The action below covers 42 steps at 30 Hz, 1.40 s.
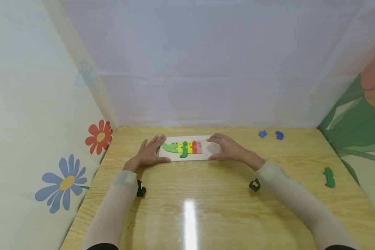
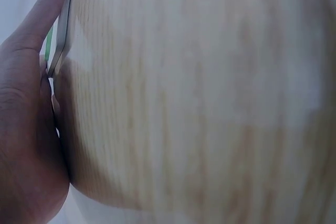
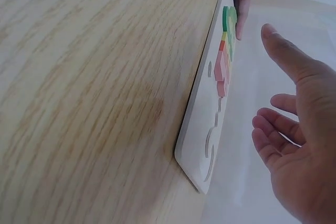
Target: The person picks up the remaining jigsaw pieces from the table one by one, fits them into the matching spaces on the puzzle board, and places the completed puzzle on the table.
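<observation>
A white puzzle board (image 1: 208,148) lies on the table with a crocodile picture partly laid in it. Its green head piece (image 1: 170,147) is at the left, followed by yellow, green, red and pink pieces (image 1: 199,147). Cut outlines mark the bare right part of the board. At the left end rests my left hand (image 1: 149,152), its fingers by the upper corner and its straight thumb along the near edge. My right hand (image 3: 302,124) hovers over the right end, thumb and fingers apart, holding nothing; the right wrist view shows it separated from the board.
Two dark blue pieces (image 1: 279,135) lie at the back right of the wooden table (image 1: 225,208). Farther right is a green piece (image 1: 329,177). Light blue bits (image 1: 284,172) show partly behind the right sleeve. Cloth walls stand at the back and sides.
</observation>
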{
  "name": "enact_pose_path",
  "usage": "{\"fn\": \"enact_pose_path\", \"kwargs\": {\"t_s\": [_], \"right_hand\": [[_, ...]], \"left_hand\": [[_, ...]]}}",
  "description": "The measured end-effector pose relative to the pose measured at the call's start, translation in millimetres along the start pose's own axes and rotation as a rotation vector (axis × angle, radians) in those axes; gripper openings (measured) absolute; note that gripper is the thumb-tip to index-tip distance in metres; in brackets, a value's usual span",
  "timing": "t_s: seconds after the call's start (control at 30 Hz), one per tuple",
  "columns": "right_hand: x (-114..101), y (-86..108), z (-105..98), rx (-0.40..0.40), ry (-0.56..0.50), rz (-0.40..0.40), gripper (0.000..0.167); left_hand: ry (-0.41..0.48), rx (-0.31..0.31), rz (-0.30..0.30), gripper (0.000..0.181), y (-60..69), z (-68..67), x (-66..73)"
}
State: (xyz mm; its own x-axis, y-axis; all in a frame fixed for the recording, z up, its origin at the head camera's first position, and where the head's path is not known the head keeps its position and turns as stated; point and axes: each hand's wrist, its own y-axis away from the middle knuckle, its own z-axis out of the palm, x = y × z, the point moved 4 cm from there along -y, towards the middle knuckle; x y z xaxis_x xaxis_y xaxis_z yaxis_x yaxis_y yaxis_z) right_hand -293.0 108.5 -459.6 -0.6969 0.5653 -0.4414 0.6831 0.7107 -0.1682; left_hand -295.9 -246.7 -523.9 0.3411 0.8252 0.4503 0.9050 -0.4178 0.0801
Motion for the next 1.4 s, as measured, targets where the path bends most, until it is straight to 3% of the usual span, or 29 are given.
{"fn": "enact_pose_path", "kwargs": {"t_s": [0.93,1.2,1.4], "right_hand": [[5,53.6,-28,0.018,0.033,0.057,0.078],[9,69.0,-36,0.027,0.046,0.081,0.078],[12,83.4,-39,0.018,0.072,0.107,0.08]], "left_hand": [[-0.01,-0.019,-0.031,0.117,2.0,-3.0,4.8],[-0.007,-0.004,-0.02,0.122,-2.9,2.4,-5.8],[-0.003,-0.014,-0.029,0.12,-2.8,2.5,-4.5]]}}
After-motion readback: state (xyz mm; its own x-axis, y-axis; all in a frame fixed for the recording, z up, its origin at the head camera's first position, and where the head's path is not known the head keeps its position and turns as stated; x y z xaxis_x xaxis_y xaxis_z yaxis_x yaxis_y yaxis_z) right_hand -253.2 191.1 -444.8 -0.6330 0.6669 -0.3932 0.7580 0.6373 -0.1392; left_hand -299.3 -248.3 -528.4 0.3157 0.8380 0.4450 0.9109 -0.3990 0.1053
